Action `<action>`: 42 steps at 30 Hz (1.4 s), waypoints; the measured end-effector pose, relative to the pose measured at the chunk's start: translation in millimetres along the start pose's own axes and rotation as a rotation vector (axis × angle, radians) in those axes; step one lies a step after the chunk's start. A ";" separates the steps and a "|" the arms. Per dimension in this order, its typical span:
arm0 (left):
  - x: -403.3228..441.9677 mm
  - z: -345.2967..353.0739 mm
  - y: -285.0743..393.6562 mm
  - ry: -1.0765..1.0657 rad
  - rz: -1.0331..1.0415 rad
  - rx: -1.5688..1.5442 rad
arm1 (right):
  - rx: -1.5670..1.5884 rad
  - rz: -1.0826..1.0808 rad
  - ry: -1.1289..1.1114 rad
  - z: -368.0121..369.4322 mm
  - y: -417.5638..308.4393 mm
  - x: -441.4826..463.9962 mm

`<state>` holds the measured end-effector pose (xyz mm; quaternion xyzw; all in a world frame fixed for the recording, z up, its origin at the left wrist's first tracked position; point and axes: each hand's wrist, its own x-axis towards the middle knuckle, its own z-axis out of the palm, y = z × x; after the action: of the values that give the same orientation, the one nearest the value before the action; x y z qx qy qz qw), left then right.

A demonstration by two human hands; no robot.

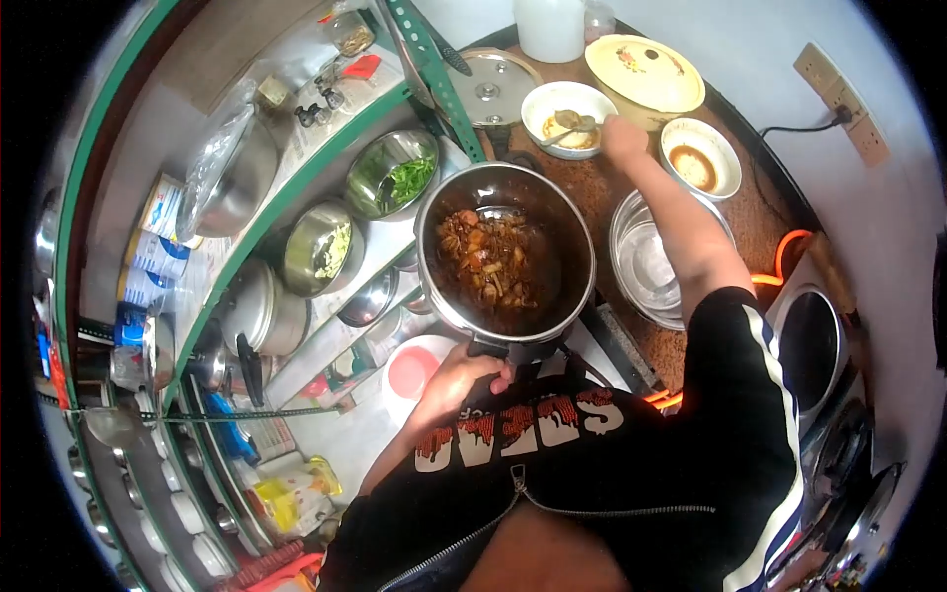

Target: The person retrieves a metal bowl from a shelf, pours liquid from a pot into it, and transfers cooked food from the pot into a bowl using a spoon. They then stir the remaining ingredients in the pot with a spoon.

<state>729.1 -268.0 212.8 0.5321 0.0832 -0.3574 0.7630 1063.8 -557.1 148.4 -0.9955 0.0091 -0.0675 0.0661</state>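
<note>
Centrally in the frame, a deep metal pot (pixel 570 261) is seen, its bottom partly covered by glossy brown cooked food (pixel 493 259). At its lower edge, the black handle (pixel 528 352) is gripped by the left hand (pixel 469 380), whose fingers are partly hidden. Toward the upper right, a spoon (pixel 584 124) is held in the closed right hand (pixel 623 143), its head lowered into a white bowl (pixel 596 96), where some yellowish-brown food is contained. That bowl is set on the brown worktop (pixel 590 187), between a round metal lid (pixel 487 71) on its left and a smaller bowl (pixel 731 176) on its right, in which brown liquid or residue is seen. Above these, a yellow lidded dish (pixel 646 77) is placed. Right of the pot, a metal basin (pixel 631 259) is partly covered by the right forearm. Left of the pot, chopped greens (pixel 408 182) and pale chopped pieces (pixel 335 252) are held in two metal bowls (pixel 367 176).
</note>
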 end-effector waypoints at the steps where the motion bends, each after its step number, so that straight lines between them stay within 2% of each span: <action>1: 3.0 -3.2 -2.9 -0.025 0.001 -0.016 | 0.051 0.057 -0.007 -15.7 -0.9 -11.9; 4: 4.9 1.7 0.6 -0.010 0.008 -0.046 | 0.355 0.225 -0.017 -27.3 20.7 -31.1; 5: 4.8 3.6 2.0 0.000 0.005 -0.027 | 0.404 0.091 0.069 -29.2 32.7 -48.6; 6: 5.6 5.3 4.1 0.010 0.004 -0.007 | 0.886 0.206 0.043 -30.9 38.5 -74.0; 7: 5.9 7.9 6.1 0.004 0.016 0.016 | 1.387 0.303 -0.212 -46.3 38.6 -104.3; 8: 6.3 9.6 4.9 0.025 0.016 -0.029 | 1.517 0.418 -0.323 -64.9 31.6 -138.5; 9: 8.0 10.3 5.8 0.014 0.015 -0.021 | 1.607 0.442 -0.434 -76.6 27.8 -174.0; 10: 8.9 11.9 7.1 0.003 0.014 -0.012 | 1.819 0.517 -0.517 -73.7 25.0 -205.0; 11: 9.3 15.5 9.5 0.013 0.019 -0.015 | 1.761 0.445 -0.508 -84.1 17.7 -238.3; 12: 9.2 20.0 12.1 0.023 0.023 -0.019 | 1.791 0.559 -0.554 -87.8 12.0 -263.5; 14: 8.1 25.8 13.6 0.014 0.017 -0.012 | 1.956 0.606 -0.610 -80.1 13.9 -302.0; 16: 8.3 27.3 15.4 -0.025 0.011 0.010 | 1.873 0.529 -0.614 -81.7 10.7 -325.7; 18: 9.6 31.7 15.8 0.024 -0.015 0.049 | 1.835 0.388 -0.656 -93.6 -0.8 -337.8; 19: 10.1 32.9 17.0 0.010 -0.011 0.080 | 1.811 0.374 -0.672 -94.3 -7.4 -341.7; 20: 11.0 34.7 18.8 -0.005 -0.006 0.111 | 1.830 0.384 -0.780 -100.6 -13.2 -340.2; 25: 8.4 57.8 31.2 0.021 -0.031 0.227 | 2.161 0.299 -0.833 -76.6 -27.8 -335.4; 28: 9.0 67.8 35.8 0.033 -0.036 0.322 | 2.217 0.320 -0.773 -81.1 -28.8 -337.6; 31: 10.2 81.4 37.8 0.098 -0.021 0.351 | 2.437 0.185 -0.678 -36.6 -35.2 -336.8; 38: 20.0 108.4 43.6 0.131 0.002 0.495 | 2.520 0.184 -0.559 -35.5 -39.6 -332.7; 39: 20.8 111.9 43.4 0.148 0.008 0.481 | 2.455 0.409 -0.451 -62.1 -42.7 -330.7; 42: 25.5 124.8 43.5 0.174 0.017 0.467 | 2.449 0.476 -0.461 -78.8 -32.3 -328.7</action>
<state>743.7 -380.6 285.0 0.7234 0.0596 -0.3134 0.6123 727.8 -526.5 186.3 -0.2457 0.1075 0.1559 0.9507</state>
